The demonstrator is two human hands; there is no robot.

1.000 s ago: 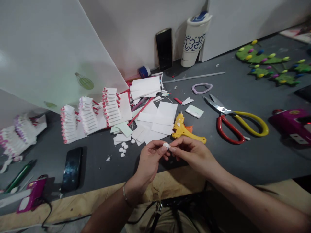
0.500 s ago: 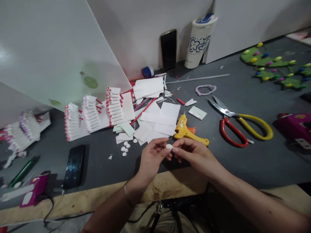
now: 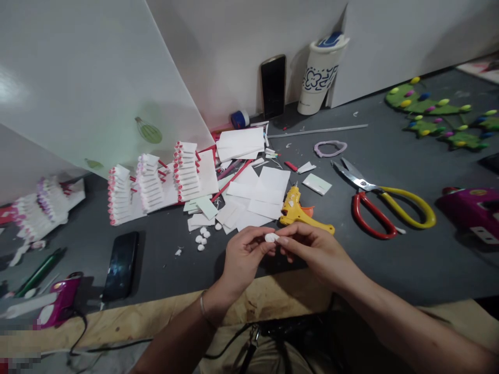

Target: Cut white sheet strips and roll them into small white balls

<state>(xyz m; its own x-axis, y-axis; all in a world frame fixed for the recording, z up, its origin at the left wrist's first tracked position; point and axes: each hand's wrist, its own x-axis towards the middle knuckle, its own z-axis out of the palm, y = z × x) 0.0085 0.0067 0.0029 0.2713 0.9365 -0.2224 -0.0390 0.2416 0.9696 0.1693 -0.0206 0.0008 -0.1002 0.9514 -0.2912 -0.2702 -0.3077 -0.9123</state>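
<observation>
Between the fingertips of my left hand (image 3: 245, 255) and my right hand (image 3: 312, 245) is a small white rounded piece (image 3: 270, 237), perhaps rolled paper. Both hands pinch it near the table's front edge. Just beyond my right hand lies a yellow glue gun (image 3: 298, 210), its nozzle pointing away. Several similar small white pieces (image 3: 202, 239) sit to the left of my left hand. Past my hands, white paper pieces (image 3: 275, 184) overlap in a loose pile, with pale green slips (image 3: 206, 206) at its left.
Scissors (image 3: 364, 184) with red and yellow handles lie partly open at right. Rows of white rolls with red tips (image 3: 187, 171) stand at left. A dark phone (image 3: 121, 266) lies left; another phone (image 3: 273, 85) leans beside a white cup (image 3: 322, 75). Green felt pieces (image 3: 429, 101) lie far right.
The white piece has turned slightly between my fingers and shows a flatter, rounder side. Both hands stay in nearly the same place, and the camera view has shifted a little.
</observation>
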